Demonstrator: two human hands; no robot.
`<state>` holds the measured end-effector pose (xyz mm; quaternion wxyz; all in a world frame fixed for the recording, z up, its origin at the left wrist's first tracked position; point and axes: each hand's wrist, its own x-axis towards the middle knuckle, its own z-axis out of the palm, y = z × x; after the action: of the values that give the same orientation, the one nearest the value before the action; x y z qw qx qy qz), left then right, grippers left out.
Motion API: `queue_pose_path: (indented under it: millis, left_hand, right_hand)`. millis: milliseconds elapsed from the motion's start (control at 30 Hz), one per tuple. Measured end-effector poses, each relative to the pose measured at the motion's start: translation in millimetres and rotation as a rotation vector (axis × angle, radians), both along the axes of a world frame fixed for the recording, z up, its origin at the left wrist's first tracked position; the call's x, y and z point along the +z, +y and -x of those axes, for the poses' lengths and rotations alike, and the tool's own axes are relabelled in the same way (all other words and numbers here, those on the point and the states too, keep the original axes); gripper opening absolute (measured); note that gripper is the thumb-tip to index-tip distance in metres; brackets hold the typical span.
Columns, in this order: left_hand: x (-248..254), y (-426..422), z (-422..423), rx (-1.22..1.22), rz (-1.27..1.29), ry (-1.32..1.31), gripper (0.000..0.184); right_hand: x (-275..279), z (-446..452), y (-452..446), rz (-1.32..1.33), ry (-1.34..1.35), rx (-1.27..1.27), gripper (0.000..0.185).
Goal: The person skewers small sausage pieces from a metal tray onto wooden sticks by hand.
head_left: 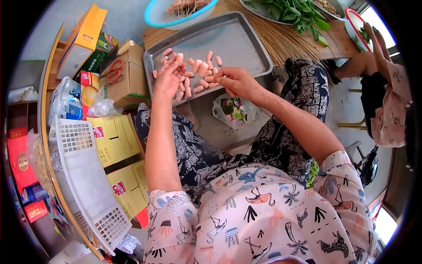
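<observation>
A shallow metal tray [257, 42] holds many small pink sausages [198, 89], loose and mostly on its near left side. Over that side my left hand [167, 81] has its palm turned up and fingers curled, with a small sausage [179, 56] at the fingertips. My right hand [239, 82] comes in from the right, thumb and forefinger pinched on what looks like a thin bamboo skewer [214, 76]. Two larger-looking sausages [203, 68] lie just left of that pinch; whether the skewer runs through them is hard to tell.
Bare bamboo skewers [281, 42] lie right of the tray. Behind it stands a blue-rimmed bowl [151, 17] of skewered food; leafy greens [296, 13] are at the back right. A plastic bag [233, 121] hangs below the tray. Boxes [127, 79] stand left. Another person [389, 105] sits right.
</observation>
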<state>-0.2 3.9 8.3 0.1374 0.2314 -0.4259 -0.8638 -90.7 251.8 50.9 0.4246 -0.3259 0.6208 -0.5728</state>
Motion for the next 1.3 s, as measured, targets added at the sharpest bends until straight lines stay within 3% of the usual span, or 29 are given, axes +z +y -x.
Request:
queue_pose_path:
  millis: [367,900,1300]
  left_hand:
    - [-3.6,-0.6,1.1,0.036,0.034,0.014,0.03]
    - [-1.6,1.7,2.0,0.047,0.047,0.015,0.031]
    - [11.9,13.3,6.0,0.082,0.291,-0.063,0.036]
  right_hand:
    - [0.8,-0.8,-1.6,-0.037,0.008,-0.022,0.019]
    - [-1.1,-0.5,-2.6,-0.066,0.061,-0.02,0.021]
    - [-4.2,-0.2,-3.1,-0.058,0.027,0.004,0.018]
